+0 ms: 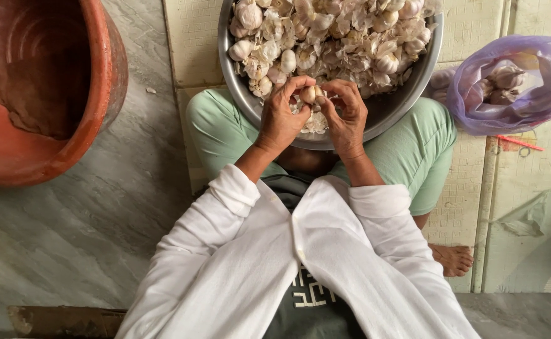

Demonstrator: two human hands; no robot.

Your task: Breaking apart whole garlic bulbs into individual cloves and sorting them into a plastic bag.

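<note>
- While one steel bowl (238, 75) of garlic rests on my lap, one purple bag (539, 94) lies nearby.
- Both my left hand (280, 119) and right hand (347, 119) pinch one garlic clove (308, 94) over the bowl's near rim.

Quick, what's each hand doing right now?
Left hand: closed on the garlic bulb, above the metal bowl.
Right hand: closed on the same garlic bulb, fingertips pinching it.
</note>
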